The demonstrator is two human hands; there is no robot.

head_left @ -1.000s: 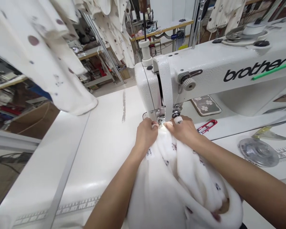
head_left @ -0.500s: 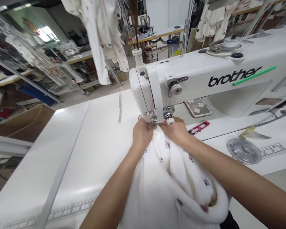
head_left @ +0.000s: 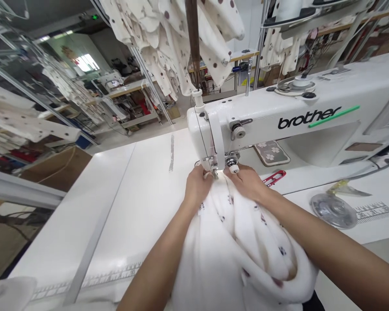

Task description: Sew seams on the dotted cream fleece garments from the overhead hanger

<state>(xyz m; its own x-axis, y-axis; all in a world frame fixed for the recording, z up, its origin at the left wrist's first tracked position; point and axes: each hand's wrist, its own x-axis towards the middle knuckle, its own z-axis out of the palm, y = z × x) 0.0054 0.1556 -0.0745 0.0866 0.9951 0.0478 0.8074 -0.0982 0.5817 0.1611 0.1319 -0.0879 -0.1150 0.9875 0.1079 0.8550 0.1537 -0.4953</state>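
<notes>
White fleecy fabric point(head_left: 210, 250) with small dark printed motifs runs from the front of the table up to the needle area of a white sewing machine point(head_left: 262, 114). My left hand point(head_left: 198, 183) grips the fabric's edge just left of the presser foot point(head_left: 215, 173), fingers closed. On the other side, my right hand point(head_left: 248, 182) is closed on the same fabric, close under the tension dial point(head_left: 232, 164). Both sets of fingertips are partly hidden by the machine head and the cloth. Folds of the fabric hang between my forearms.
Red thread snips point(head_left: 275, 178) lie right of my right hand, near a grey flowered pad point(head_left: 272, 153). A clear round plastic case point(head_left: 333, 210) sits by a printed ruler strip point(head_left: 374, 211). Spotted garments point(head_left: 171, 39) hang behind the machine; a cardboard box point(head_left: 56, 170) stands at left.
The camera view has tilted up and shifted left, so the machine appears lower and further right. Both hands keep their hold on the fabric beside the presser foot.
</notes>
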